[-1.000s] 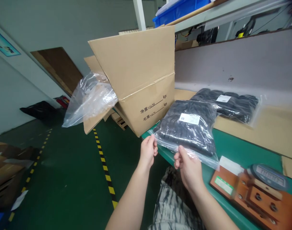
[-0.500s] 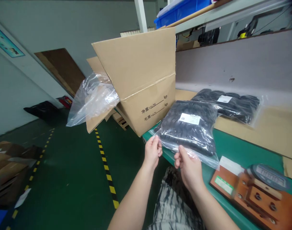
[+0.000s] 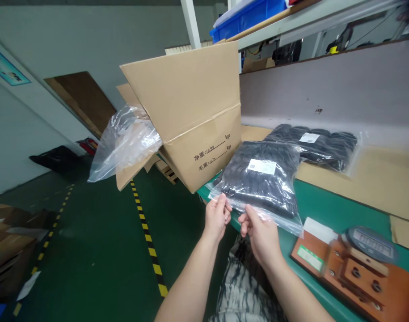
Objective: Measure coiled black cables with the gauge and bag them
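Note:
A clear zip bag [image 3: 263, 190] packed with black rings or coiled cords lies at the edge of the green bench, a white label on its top. My left hand [image 3: 217, 217] pinches the bag's near edge close to its left corner. Farther right along that same edge, my right hand [image 3: 259, 230] grips the plastic between thumb and curled fingers. Behind it rests a second clear bag [image 3: 328, 150] of similar black coils, also labelled. The exact shape of the packed pieces is hard to make out through the shiny plastic.
An open cardboard box [image 3: 204, 129] leans at the bench's left end, with a clear plastic liner [image 3: 127, 141] hanging out. A digital gauge [image 3: 370, 243] on an orange-brown base stands at the right. Flat cardboard [image 3: 368, 188] covers part of the green bench [image 3: 345, 210].
My left hand has slid a little to the right along the bag's edge, nearer my right hand. The camera view has shifted slightly. Both hands keep hold of the bag.

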`<state>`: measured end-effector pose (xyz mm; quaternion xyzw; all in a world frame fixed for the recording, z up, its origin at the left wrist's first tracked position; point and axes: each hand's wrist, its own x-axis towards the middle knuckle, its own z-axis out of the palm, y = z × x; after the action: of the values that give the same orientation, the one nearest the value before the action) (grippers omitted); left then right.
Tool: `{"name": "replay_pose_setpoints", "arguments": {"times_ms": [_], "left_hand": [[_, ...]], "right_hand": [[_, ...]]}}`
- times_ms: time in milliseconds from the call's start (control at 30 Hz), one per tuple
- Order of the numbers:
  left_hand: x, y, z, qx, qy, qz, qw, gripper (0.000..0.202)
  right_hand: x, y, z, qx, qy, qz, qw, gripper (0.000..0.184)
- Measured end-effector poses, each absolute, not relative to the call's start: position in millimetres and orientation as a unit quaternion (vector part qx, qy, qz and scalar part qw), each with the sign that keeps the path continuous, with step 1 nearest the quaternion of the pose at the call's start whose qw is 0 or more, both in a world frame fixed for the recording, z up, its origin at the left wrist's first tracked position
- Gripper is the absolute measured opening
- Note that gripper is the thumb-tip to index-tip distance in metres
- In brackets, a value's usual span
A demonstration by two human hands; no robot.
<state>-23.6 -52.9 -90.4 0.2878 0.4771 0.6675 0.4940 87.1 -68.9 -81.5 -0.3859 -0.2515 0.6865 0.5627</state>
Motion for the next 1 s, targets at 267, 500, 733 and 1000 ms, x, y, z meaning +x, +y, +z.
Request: {"name": "replay_pose_setpoints", "arguments": {"times_ms": [267, 500, 733, 1000], "left_hand": [[-21.0, -52.7, -88.9, 0.300, 0.480, 0.654, 0.502, 0.046], [-18.0, -50.3, -88.6, 0.308, 0.484, 0.637, 0.515, 0.045], [-13.1, -54.0, -84.8, 0.319, 0.478, 0.576, 0.581, 0.049], [-11.3, -51.2, -85.6, 0.320, 0.466, 0.561, 0.604, 0.047]], "right_hand": [[88.0, -68.7, -83.3, -0.377, -0.260, 0.689, 0.561, 0.047], [88.3, -68.4, -87.4, -0.368, -0.263, 0.695, 0.559, 0.045], [87.4, -67.4, -86.4, -0.337, -0.274, 0.701, 0.565, 0.044], [86.4, -68.4, -86.6, -0.326, -0.277, 0.702, 0.569, 0.043]]}}
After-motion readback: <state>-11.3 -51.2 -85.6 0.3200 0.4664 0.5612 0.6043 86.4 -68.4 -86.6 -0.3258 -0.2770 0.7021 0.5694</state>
